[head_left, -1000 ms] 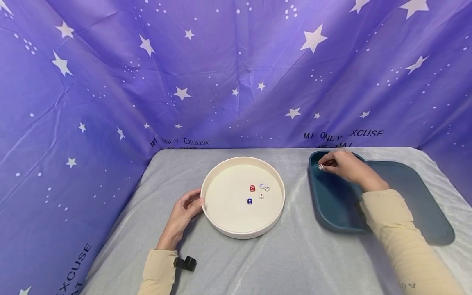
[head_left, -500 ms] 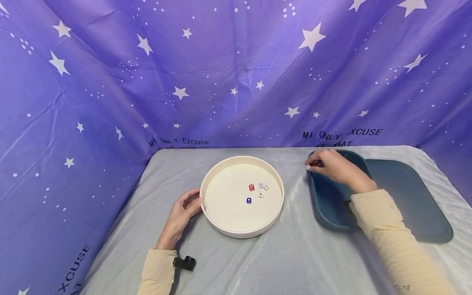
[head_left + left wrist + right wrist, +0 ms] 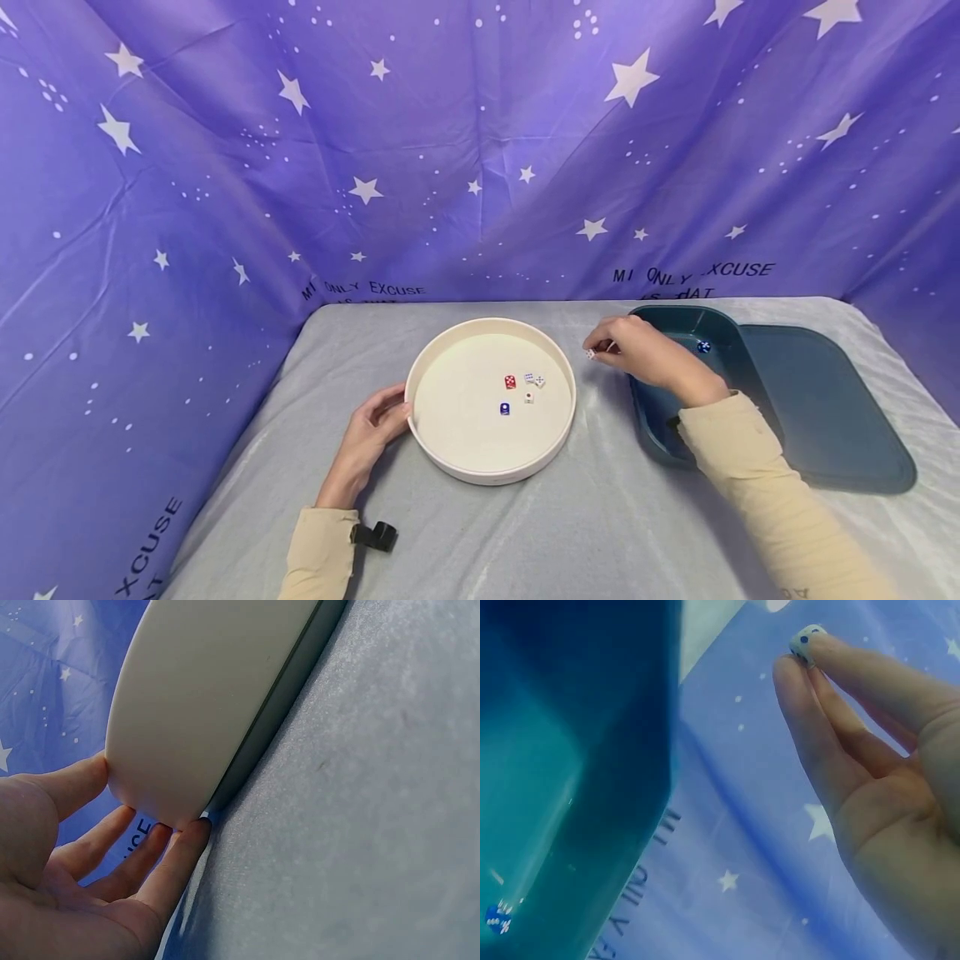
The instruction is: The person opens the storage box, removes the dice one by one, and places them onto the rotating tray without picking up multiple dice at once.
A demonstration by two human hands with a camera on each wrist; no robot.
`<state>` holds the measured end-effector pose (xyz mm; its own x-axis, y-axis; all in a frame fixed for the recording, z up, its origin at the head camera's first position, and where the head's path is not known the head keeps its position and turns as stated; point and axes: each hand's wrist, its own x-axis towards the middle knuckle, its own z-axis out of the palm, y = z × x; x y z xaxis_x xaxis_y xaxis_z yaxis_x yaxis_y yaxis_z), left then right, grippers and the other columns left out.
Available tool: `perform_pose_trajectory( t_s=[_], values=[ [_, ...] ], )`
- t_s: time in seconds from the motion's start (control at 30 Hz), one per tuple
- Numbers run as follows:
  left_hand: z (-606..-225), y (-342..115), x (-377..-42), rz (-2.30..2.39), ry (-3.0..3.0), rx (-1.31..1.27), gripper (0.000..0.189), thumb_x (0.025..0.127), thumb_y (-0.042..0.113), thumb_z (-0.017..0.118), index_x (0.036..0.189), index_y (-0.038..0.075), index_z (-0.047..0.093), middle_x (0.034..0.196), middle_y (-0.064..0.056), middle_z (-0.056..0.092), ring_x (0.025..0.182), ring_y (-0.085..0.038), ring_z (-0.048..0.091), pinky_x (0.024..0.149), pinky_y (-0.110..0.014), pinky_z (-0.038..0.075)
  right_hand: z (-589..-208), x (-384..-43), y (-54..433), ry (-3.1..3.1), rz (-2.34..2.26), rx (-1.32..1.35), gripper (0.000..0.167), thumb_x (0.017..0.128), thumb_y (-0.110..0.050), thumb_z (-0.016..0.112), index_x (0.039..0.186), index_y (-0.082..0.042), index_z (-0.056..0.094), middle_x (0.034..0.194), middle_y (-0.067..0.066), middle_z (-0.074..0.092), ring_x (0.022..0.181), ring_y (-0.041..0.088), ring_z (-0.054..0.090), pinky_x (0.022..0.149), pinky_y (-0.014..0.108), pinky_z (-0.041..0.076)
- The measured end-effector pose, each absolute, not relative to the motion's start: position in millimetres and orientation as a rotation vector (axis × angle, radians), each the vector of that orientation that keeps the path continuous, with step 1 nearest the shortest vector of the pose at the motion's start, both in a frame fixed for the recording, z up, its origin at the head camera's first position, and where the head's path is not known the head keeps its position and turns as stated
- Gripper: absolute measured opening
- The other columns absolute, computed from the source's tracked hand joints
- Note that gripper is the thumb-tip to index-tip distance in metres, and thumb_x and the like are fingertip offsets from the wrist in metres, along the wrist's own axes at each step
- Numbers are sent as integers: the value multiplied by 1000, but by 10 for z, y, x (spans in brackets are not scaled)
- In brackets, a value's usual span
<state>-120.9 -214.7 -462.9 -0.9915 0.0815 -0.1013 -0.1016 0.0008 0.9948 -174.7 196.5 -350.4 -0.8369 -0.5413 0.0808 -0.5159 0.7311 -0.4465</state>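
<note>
My right hand (image 3: 633, 348) pinches a white die (image 3: 807, 643) between thumb and fingertips. It hovers over the cloth between the round cream tray (image 3: 450, 446) and the left wall of the teal bin (image 3: 645, 425). At the tray's left side, the fingertips and thumb of my left hand (image 3: 371, 429) touch the outer wall; in the left wrist view they are spread along it. Inside the tray lie a red die (image 3: 510, 382), a blue die (image 3: 505, 409) and several white dice (image 3: 528, 398). Another blue die (image 3: 703, 347) sits in the bin's far part.
A flat teal lid (image 3: 832, 408) lies right of the bin. Pale grey cloth (image 3: 480, 533) covers the table. A purple star-printed curtain (image 3: 450, 150) hangs behind and along the left side. The left wrist wears a black strap (image 3: 375, 536).
My right hand has moved left with the white die, out of the teal bin and past its rim, uncovering the blue die inside. The left hand stays at the tray.
</note>
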Motion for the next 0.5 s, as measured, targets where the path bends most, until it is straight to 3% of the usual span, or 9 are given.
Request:
perform_pose_trajectory(
  t_s=[0.5],
  values=[
    [-4627,-2150,-1211,2135,2118,-36,49,95,9,67,140,-1,50,141,-22,52,116,-13,62,95,-23,55,-3628,-1664,1560,2832,-662,-988,13,85,1,75,98,-4,76,95,7,73,88,18,67,77,34,59]
  ],
)
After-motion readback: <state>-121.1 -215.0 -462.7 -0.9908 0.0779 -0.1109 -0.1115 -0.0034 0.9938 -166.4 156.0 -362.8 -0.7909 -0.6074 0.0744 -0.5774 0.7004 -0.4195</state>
